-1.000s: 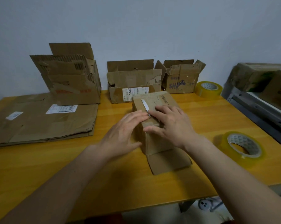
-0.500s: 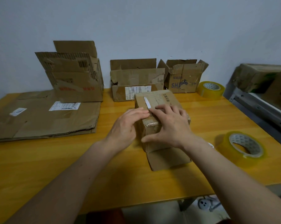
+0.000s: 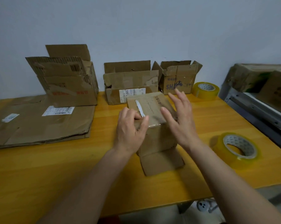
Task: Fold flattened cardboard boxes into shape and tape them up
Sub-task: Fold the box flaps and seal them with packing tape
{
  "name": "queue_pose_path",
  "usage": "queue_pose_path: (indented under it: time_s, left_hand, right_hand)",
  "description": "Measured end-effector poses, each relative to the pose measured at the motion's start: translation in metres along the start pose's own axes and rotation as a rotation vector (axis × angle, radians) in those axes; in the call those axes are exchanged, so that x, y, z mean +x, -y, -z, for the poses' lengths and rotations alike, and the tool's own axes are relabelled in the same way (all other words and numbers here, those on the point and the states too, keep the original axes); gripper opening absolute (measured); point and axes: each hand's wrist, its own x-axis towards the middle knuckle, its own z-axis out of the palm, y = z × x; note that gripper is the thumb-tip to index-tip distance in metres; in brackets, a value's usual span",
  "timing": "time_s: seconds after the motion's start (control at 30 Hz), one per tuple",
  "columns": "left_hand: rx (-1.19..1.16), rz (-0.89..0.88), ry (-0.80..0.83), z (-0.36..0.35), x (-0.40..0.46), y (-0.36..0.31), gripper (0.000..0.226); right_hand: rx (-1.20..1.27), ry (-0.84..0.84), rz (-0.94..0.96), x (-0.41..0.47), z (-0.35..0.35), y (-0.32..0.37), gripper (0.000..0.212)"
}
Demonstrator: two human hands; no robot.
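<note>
I see the small box (image 3: pixel 150 110) mid-table, in front of three open boxes. Left hand (image 3: pixel 130 128) presses curled fingers on its near top edge; right hand (image 3: pixel 180 120) hovers beside it, fingers spread wide.

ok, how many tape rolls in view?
2. One yellowish clear tape roll at the table's back right by the open boxes; another yellowish clear tape roll near the front right edge. Others may be hidden.
</note>
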Motion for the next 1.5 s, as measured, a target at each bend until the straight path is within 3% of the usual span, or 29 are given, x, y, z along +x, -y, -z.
queue_pose_path:
  time_s: [0.07,0.13,0.3,0.43,0.53,0.63,0.73,0.77,0.83,0.9,0.97,1.03,1.17,1.33,1.4,1.5]
  left_hand:
    - [0.022,0.041,-0.060,-0.014,0.001,-0.008,0.046]
    - [-0.029,0.066,-0.139,-0.025,0.001,-0.008,0.040]
    - [-0.269,0.155,-0.292,-0.044,0.001,-0.006,0.029]
    - [-0.321,0.106,-0.336,-0.046,0.002,-0.004,0.030]
    - [-0.249,0.074,-0.210,-0.036,0.004,-0.001,0.025]
    - [-0.144,0.119,0.093,-0.006,0.012,0.004,0.016]
    - [0.182,0.160,0.328,0.029,0.038,-0.001,0.012]
    - [0.298,0.150,0.406,0.036,0.043,-0.007,0.018]
    - [0.439,0.153,0.609,0.036,0.038,-0.024,0.059]
    - [0.609,0.083,0.761,0.026,0.019,-0.035,0.082]
    - [0.729,-0.056,0.737,0.023,0.002,-0.036,0.079]
    - [0.709,-0.145,0.691,0.032,-0.004,-0.030,0.073]
    - [0.655,-0.211,0.730,0.050,-0.011,-0.020,0.070]
    - [0.646,-0.246,0.721,0.058,-0.018,-0.020,0.070]
    - [0.677,-0.110,0.703,0.058,-0.020,-0.022,0.080]
    - [0.606,0.335,0.688,0.058,-0.019,-0.028,0.111]
  right_hand:
    - [0.269,0.085,-0.240,0.010,-0.002,-0.008,0.041]
    - [0.490,0.054,-0.361,0.013,-0.010,-0.015,0.033]
    - [0.611,-0.085,-0.339,0.009,-0.023,-0.022,0.035]
    - [0.659,-0.043,-0.373,-0.006,-0.032,-0.023,0.052]
    - [0.652,0.104,-0.388,-0.009,-0.022,-0.027,0.058]
    - [0.586,0.213,-0.413,-0.020,-0.012,-0.029,0.046]
    - [0.423,0.067,-0.414,-0.024,-0.006,-0.023,0.027]
    - [0.365,-0.014,-0.398,-0.018,-0.003,-0.019,0.026]
    - [0.277,-0.087,-0.363,0.000,0.003,-0.010,0.022]
    - [0.176,0.014,-0.315,0.021,0.002,-0.001,0.032]
    - [0.075,0.196,-0.288,0.036,-0.006,0.006,0.047]
    - [0.112,0.304,-0.343,0.041,-0.012,0.012,0.048]
    - [0.548,0.211,-0.763,0.040,-0.007,0.016,0.011]
    - [0.696,0.095,-1.013,0.033,-0.006,0.023,0.023]
    - [0.739,0.082,-1.057,0.028,-0.003,0.024,0.020]
    - [0.853,0.110,-1.082,0.015,0.003,0.020,0.019]
